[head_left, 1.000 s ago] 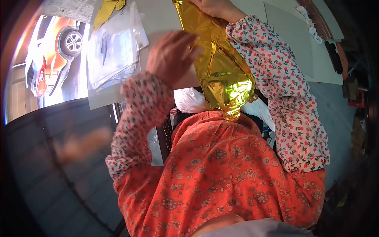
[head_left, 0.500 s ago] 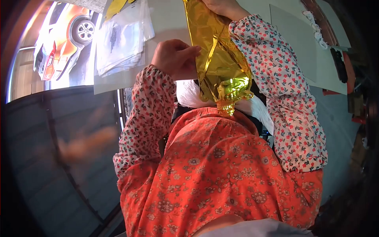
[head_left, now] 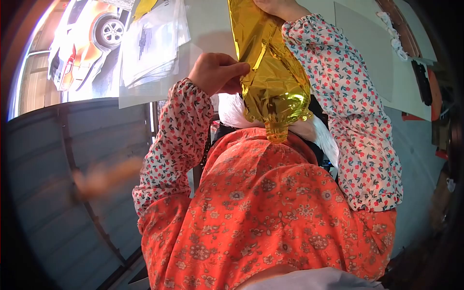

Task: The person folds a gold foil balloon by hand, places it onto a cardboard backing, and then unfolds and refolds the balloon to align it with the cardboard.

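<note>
A flat, gold foil balloon (head_left: 275,77) hangs over the table's near edge, its lower end with a short tab drooping above my lap. Its top runs out of the frame. My left hand (head_left: 217,72) is closed, thumb and fingertips pinching the foil's left edge. At the top of the frame my right hand (head_left: 280,7) is on the upper right part of the foil, its fingers cut off by the frame edge and turned away, so I cannot see how they grip.
Clear plastic sleeves (head_left: 150,43) lie stacked at the table's left, with a yellow piece (head_left: 145,7) beyond them. A grey sheet (head_left: 362,53) is on the right. A white twisted strip (head_left: 392,36) and a black object (head_left: 421,82) lie along the far right edge.
The lower foil has flattened and spread, and its left edge now sits between my left fingertips. My right hand stays at the top. The view has shifted slightly.
</note>
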Tool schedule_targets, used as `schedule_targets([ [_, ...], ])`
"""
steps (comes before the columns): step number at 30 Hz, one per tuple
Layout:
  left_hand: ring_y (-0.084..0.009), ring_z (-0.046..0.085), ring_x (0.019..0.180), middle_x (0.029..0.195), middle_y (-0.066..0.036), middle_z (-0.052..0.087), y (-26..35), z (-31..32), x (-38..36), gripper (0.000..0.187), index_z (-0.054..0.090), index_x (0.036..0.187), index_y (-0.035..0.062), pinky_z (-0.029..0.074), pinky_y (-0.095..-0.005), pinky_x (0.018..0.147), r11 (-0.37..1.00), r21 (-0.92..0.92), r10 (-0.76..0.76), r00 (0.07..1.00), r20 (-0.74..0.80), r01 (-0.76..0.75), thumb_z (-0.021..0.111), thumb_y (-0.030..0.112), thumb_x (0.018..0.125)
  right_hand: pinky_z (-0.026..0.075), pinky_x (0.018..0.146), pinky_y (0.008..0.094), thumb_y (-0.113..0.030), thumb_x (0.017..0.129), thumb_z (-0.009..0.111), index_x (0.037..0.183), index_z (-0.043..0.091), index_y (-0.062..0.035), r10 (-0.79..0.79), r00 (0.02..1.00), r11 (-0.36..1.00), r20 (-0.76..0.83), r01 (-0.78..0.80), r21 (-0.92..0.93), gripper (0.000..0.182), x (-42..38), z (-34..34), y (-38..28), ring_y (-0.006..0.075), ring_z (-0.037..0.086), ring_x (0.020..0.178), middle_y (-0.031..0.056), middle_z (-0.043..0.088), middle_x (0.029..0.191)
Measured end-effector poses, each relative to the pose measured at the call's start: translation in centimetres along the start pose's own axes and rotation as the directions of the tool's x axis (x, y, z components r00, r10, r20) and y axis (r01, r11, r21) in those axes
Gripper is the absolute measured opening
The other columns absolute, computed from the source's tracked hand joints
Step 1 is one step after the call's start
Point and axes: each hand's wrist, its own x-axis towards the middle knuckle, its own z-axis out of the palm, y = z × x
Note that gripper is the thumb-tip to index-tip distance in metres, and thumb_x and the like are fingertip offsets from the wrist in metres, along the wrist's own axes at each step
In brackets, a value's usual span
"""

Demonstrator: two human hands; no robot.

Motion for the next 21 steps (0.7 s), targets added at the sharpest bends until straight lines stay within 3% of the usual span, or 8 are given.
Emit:
schedule_targets([
  [4, -0.017, 0.071, 0.066, 0.078, -0.011, 0.07, -0.3, -0.2, 0.1, 0.031, 0.068, 0.097, -0.0086, 0.062, -0.0279, 0.063, 0.999, -0.05, 0.009, 1.0, -0.005, -0.01, 0.074, 0.022, 0.091, 0.036, 0.112, 0.0446, -0.03, 0.103, 0.046, 0.137, 0.048, 0.0026, 0.032, 0.998, 0.997, 0.051, -0.035, 0.066, 0.048, 0.1, -1.0, -0.3, 0.0377, 0.044, 0.134, 0.0243, 0.049, 0.143],
  [9, -0.0166, 0.071, 0.068, 0.081, -0.012, 0.071, -1.3, 0.3, -0.1, 0.03, 0.067, 0.098, -0.0093, 0.062, -0.0282, 0.066, 0.985, -0.158, 0.068, 0.997, -0.027, -0.071, 0.072, 0.019, 0.092, 0.035, 0.113, 0.0453, -0.03, 0.102, 0.048, 0.136, 0.049, 0.002, -0.032, 0.999, 0.999, 0.004, 0.032, -0.015, 0.046, -0.2, 0.0, 0.4, 0.0392, 0.044, 0.134, 0.0245, 0.05, 0.141],
  [13, -0.0175, 0.071, 0.069, 0.083, -0.013, 0.071, -2.2, 1.0, -0.3, 0.026, 0.066, 0.097, -0.0087, 0.062, -0.0288, 0.065, 0.977, -0.128, 0.161, 0.982, -0.103, -0.173, 0.071, 0.016, 0.092, 0.033, 0.114, 0.0465, -0.031, 0.102, 0.049, 0.134, 0.052, 0.0012, -0.066, 0.998, 0.988, 0.0, 0.065, -0.142, 0.046, -0.2, -0.6, 0.3, 0.0395, 0.044, 0.134, 0.0245, 0.052, 0.14],
  [16, -0.0177, 0.071, 0.068, 0.082, -0.013, 0.071, -2.2, 1.3, -0.4, 0.025, 0.064, 0.102, -0.0093, 0.061, -0.0291, 0.064, 0.98, -0.101, 0.158, 0.979, -0.128, -0.172, 0.07, 0.013, 0.092, 0.031, 0.115, 0.0473, -0.031, 0.101, 0.05, 0.133, 0.054, 0.0012, -0.108, 0.994, 0.975, -0.024, 0.101, -0.2, 0.046, -0.4, -1.0, 0.1, 0.0404, 0.044, 0.134, 0.0255, 0.053, 0.138],
  [21, -0.0145, 0.069, 0.067, 0.084, -0.011, 0.071, -2.1, 1.9, -0.8, 0.028, 0.061, 0.115, -0.0025, 0.059, -0.0273, 0.061, 0.962, -0.148, 0.207, 0.967, -0.15, -0.229, 0.069, 0.012, 0.092, 0.03, 0.115, 0.0481, -0.032, 0.101, 0.05, 0.133, 0.053, 0.0012, -0.06, 0.998, 0.988, -0.017, 0.057, -0.142, 0.047, -0.7, -0.8, 0.7, 0.0418, 0.044, 0.133, 0.0275, 0.052, 0.138],
])
